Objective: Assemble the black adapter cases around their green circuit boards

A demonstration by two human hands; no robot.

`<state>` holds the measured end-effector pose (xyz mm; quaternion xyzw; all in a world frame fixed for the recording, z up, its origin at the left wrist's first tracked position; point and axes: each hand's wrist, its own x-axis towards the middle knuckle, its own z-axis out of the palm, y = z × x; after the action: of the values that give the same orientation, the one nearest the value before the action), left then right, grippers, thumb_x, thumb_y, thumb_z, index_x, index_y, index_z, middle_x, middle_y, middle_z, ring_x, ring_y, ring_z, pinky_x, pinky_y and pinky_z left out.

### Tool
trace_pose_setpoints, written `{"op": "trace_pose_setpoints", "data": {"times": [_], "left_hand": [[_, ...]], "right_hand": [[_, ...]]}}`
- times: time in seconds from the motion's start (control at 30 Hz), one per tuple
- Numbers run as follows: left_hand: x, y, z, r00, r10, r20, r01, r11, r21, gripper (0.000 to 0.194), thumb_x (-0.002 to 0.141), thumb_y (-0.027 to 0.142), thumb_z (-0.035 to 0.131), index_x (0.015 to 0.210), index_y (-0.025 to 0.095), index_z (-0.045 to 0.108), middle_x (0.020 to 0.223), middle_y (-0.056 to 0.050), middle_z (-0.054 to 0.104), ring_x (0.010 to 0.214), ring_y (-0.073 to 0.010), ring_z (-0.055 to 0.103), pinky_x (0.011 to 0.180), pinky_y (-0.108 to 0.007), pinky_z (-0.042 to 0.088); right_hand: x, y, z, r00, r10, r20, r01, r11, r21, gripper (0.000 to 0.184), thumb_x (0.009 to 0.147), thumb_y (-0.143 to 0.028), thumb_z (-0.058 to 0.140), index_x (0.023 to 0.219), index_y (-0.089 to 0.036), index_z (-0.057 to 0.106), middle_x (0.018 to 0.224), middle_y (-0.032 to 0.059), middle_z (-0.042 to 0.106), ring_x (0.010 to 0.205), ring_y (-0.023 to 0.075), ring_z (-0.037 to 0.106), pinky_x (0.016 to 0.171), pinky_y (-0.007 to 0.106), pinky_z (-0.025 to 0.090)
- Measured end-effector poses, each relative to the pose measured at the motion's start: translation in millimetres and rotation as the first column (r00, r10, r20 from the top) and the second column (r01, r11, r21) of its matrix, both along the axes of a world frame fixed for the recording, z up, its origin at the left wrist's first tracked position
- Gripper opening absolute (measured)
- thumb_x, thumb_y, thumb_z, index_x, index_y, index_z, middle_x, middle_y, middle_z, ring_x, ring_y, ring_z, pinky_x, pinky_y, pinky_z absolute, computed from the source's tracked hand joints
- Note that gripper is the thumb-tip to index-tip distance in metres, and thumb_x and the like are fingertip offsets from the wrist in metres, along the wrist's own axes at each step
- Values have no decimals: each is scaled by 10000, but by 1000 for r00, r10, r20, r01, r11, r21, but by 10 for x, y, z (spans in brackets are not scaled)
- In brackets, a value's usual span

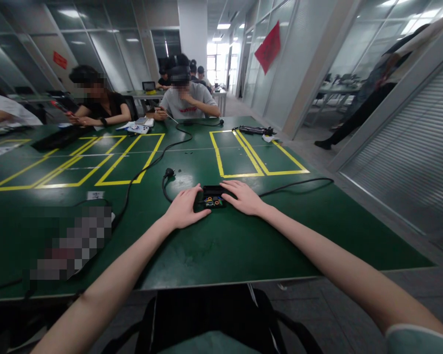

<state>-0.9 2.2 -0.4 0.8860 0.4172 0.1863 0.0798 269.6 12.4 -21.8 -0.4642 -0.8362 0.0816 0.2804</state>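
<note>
An opened black power adapter (214,202) lies on the green table in front of me, with a circuit board and small coloured parts showing inside. A dark shell half (213,190) sits along its far side. My left hand (186,207) grips the left end, its thumb at the near edge and fingers toward the far edge. At the right end, my right hand (243,197) holds on with thumb and fingers bent over the case. A cord with a black plug (169,172) lies beyond my left hand. Another black cord (299,185) runs off to the right.
Yellow tape rectangles (242,175) mark the green table (221,255). A long black cable (147,169) crosses its left half, near a blurred-out object (77,241). A folded black tripod-like item (254,130) lies at the far edge. Several people sit opposite and beyond.
</note>
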Motion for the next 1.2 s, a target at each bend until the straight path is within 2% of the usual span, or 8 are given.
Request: {"op": "trace_pose_setpoints", "data": {"times": [0.1, 0.17, 0.33, 0.63, 0.7, 0.87, 1.07, 1.2], "left_hand": [[9, 26, -18, 996, 62, -68, -64, 998, -20, 859, 880, 633, 662, 1499, 73, 457, 1590, -260, 437, 1488, -378, 432, 1225, -564, 329], [7, 35, -22, 995, 52, -81, -54, 998, -18, 853, 894, 656, 628, 1506, 83, 470, 1591, -238, 446, 1502, -357, 417, 1233, -550, 316], [-21, 46, -20, 999, 20, -37, -20, 1000, 7, 735, 915, 627, 597, 1474, 154, 540, 1542, -171, 537, 1449, -315, 500, 1215, -517, 357], [-55, 63, -33, 999, -36, 28, 36, 999, 24, 747, 892, 571, 631, 1468, 102, 548, 1489, -186, 584, 1376, -334, 576, 1182, -499, 430], [-63, 82, -39, 998, -36, 48, 36, 999, 4, 799, 874, 570, 655, 1489, 77, 521, 1492, -204, 575, 1370, -346, 580, 1182, -503, 430], [-88, 115, -32, 988, -42, 150, 53, 996, -70, 781, 830, 557, 726, 1474, 149, 554, 1461, -158, 618, 1322, -342, 619, 1170, -525, 443], [-131, 54, 24, 946, 2, 323, 91, 958, -272, 753, 793, 466, 775, 1458, 170, 578, 1424, -121, 656, 1305, -309, 642, 1164, -511, 464], [-122, 26, 34, 927, 37, 374, 87, 947, -308, 794, 769, 418, 801, 1484, 181, 552, 1402, -116, 673, 1304, -305, 644, 1175, -527, 446]], "right_hand": [[-6, 57, -25, 999, 29, 27, -28, 999, -27, 375, 1044, -383, 490, 1351, -250, 659, 1430, 99, 652, 1359, 283, 560, 1173, 543, 412], [-12, 74, -15, 1000, 4, 22, -3, 999, -54, 368, 1043, -348, 493, 1346, -237, 670, 1422, 99, 659, 1350, 269, 569, 1165, 520, 427], [-55, 77, 9, 993, -103, 51, 107, 991, -77, 361, 1021, -399, 544, 1301, -251, 717, 1466, 88, 626, 1372, 277, 548, 1159, 509, 430], [-52, 39, 77, 995, -40, -92, 33, 997, -75, 285, 965, -309, 649, 1234, -258, 727, 1308, 77, 722, 1264, 266, 627, 1102, 488, 479], [-44, 27, 95, 990, -18, -143, 4, 995, -98, 285, 956, -291, 662, 1232, -244, 713, 1264, 85, 737, 1221, 259, 656, 1078, 472, 500], [-38, 12, 88, 965, 29, -262, -71, 986, -152, 292, 948, -255, 668, 1239, -231, 666, 1194, 86, 746, 1133, 238, 713, 1032, 432, 537], [-42, -4, 49, 968, 30, -247, -69, 987, -148, 318, 954, -228, 649, 1270, -253, 631, 1175, 78, 733, 1106, 242, 723, 1015, 449, 545], [-38, -46, 63, 969, 52, -240, -86, 987, -133, 332, 953, -205, 634, 1278, -266, 615, 1163, 59, 739, 1121, 238, 716, 1024, 443, 543]]}}
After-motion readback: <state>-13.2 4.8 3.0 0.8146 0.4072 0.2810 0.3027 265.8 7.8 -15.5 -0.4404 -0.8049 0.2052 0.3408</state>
